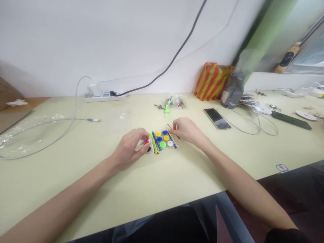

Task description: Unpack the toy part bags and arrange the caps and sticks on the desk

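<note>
A small group of colourful plastic pieces lies on the table: round discs with raised centres, such as a green disc (163, 145) and a white disc (170, 144), in what look like clear cups. Thin rods, among them a blue rod (156, 141), lie between the discs. My left hand (129, 148) curls its thumb and fingers together at the group's left end, against a red piece (146, 140) and above a black disc (149, 149); what it grips is partly hidden. At the right end, my right hand (186, 130) pinches a thin red rod (178, 137), mostly covered by fingers.
Behind the group lie a bright green piece (166, 110) and a clear bag of parts (181, 102). A phone (217, 118) rests to the right, near a striped bag (209, 81). A power strip (106, 98) stands by the wall; a white cable (68, 128) loops left.
</note>
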Demonstrator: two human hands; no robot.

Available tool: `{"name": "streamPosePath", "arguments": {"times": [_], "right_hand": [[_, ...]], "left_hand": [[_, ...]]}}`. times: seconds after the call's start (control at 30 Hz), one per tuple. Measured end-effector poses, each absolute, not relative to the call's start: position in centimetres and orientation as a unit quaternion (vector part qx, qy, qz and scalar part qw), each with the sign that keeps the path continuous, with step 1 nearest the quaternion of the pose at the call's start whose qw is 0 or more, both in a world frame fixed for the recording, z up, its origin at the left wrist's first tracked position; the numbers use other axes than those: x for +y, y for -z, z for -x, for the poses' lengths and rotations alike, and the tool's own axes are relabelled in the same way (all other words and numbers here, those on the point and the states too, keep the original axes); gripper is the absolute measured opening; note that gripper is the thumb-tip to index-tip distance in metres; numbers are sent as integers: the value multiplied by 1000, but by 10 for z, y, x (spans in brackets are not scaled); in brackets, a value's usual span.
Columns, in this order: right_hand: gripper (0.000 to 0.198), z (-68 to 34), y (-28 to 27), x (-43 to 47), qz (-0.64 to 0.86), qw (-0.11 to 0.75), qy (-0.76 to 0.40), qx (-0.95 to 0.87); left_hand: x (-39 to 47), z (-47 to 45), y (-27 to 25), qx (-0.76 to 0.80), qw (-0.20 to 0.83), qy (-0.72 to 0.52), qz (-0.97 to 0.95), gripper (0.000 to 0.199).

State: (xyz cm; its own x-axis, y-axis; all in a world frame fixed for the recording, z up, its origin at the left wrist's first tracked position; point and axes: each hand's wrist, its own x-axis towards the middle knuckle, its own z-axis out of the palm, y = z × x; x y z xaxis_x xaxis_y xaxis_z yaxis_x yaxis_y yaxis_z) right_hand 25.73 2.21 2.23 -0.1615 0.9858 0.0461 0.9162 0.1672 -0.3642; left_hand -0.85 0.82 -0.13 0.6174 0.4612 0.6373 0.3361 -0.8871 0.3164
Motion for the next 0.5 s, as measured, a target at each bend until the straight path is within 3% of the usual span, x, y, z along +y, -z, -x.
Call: {"name": "streamPosePath", "arguments": {"times": [0.23,0.5], "right_hand": [[34,-258,-25,19,592,154,-189,-768],[31,-261,-23,23,608,139,-174,-762]], "left_hand": [[9,11,5,232,116,-379,-888,3],[10,10,5,232,120,-376,-889,4]]}}
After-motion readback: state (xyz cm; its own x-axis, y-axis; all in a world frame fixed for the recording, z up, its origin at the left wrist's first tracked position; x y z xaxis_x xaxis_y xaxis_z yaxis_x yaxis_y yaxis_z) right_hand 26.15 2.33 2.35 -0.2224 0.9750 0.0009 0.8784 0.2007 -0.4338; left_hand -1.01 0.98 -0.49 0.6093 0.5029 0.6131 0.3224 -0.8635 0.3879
